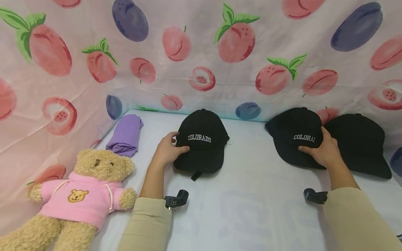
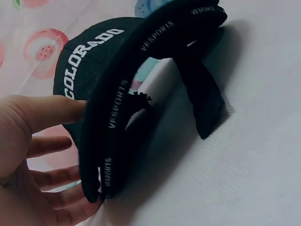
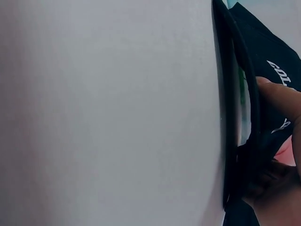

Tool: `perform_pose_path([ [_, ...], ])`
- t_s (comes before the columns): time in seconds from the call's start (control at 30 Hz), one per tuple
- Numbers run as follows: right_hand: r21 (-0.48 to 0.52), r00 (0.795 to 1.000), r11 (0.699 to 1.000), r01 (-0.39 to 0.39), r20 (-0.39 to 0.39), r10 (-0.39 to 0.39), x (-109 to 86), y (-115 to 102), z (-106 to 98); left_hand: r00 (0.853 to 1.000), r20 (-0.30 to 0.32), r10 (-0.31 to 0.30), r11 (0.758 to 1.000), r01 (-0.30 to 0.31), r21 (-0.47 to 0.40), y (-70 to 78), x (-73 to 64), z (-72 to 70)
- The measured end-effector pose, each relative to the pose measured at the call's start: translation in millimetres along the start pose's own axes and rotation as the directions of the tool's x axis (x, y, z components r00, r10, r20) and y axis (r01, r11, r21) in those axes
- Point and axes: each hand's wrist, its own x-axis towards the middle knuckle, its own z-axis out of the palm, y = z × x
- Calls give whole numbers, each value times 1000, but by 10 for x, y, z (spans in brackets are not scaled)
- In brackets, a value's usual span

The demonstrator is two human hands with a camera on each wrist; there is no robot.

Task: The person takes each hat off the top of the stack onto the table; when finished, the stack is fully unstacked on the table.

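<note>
In the head view, a black cap [image 1: 204,157] lettered COLORADO stands at the middle of the white surface. My left hand [image 1: 168,149] grips its left side, thumb over the front and fingers round the edge. The left wrist view shows the cap's inner band [image 2: 120,101], and its strap [image 2: 202,96] hanging down. A second black COLORADO cap [image 1: 290,137] is farther right. My right hand [image 1: 325,148] holds it by its right side, the thumb [image 3: 275,92] on the front close to the lettering and the other fingers partly hidden behind.
A third black cap [image 1: 361,146] stands at the far right, just beyond my right hand. A folded purple cloth [image 1: 125,134] and a teddy bear [image 1: 84,198] in a pink hoodie lie on the left. Fruit-printed fabric [image 1: 201,45] rises behind and to the left.
</note>
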Motion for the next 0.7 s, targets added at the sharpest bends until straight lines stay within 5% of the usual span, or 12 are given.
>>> perform_pose_path([
  [0.7,42,993,997,-59,-99,63,-142,-315,126,1000,17,1,1000,-1,-13,-25,4,24],
])
